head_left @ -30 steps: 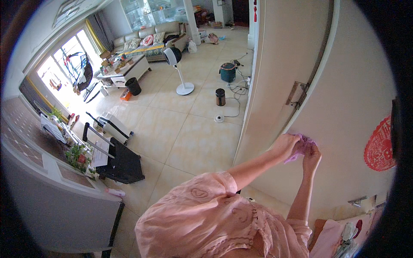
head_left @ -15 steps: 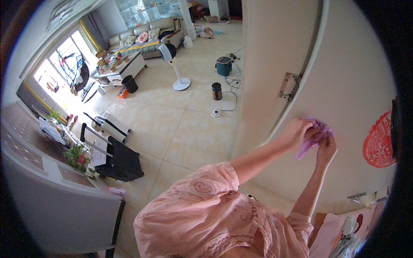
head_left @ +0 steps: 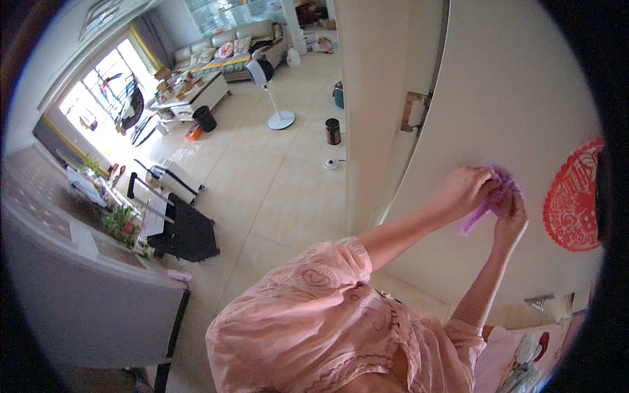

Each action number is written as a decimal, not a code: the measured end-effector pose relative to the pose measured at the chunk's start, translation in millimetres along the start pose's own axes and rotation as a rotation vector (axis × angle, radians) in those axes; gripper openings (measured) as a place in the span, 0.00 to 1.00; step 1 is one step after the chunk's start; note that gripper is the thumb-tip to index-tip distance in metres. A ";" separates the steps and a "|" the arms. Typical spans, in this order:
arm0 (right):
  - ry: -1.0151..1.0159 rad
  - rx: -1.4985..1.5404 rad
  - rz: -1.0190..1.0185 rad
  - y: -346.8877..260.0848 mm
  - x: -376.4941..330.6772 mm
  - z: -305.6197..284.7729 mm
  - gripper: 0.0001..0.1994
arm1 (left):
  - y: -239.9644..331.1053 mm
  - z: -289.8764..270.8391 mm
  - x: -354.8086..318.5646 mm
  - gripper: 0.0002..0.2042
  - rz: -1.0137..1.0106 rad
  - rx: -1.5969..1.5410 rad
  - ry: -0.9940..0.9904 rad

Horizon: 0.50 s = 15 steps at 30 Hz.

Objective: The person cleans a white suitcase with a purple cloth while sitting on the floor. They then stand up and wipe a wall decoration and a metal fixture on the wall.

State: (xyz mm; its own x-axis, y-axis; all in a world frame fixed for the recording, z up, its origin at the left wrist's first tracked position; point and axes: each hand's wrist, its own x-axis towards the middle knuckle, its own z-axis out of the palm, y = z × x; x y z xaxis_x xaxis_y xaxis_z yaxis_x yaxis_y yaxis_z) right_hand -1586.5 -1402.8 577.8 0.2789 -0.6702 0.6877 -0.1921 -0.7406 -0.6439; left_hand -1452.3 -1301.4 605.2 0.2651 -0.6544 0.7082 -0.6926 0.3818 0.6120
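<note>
Head view — left hand and right hand, fingers gripping purple cloth.

Left hand and right hand hold purple cloth.

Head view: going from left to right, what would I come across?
Green plant → black suitcase → white standing fan → dark canister → metal door hinge → left hand → right hand → round red decoration.
</note>
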 end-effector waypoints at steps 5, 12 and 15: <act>-0.060 0.026 0.098 23.9 -9.6 2.7 0.07 | -27.5 21.5 -11.1 0.04 0.064 -0.024 0.072; -0.281 0.309 0.251 73.0 -67.8 15.1 0.06 | -54.6 50.3 -70.3 0.03 -0.165 0.051 -0.050; -0.359 0.199 0.199 93.1 -79.5 16.7 0.07 | -72.3 66.2 -88.9 0.03 -0.154 0.101 -0.066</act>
State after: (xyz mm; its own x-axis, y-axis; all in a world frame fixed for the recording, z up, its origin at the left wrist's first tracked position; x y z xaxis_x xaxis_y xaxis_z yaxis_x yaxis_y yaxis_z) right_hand -1611.0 -1417.6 457.6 0.5702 -0.7135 0.4072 -0.1004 -0.5525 -0.8274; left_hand -1470.2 -1314.1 474.7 0.3308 -0.7427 0.5822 -0.7122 0.2083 0.6704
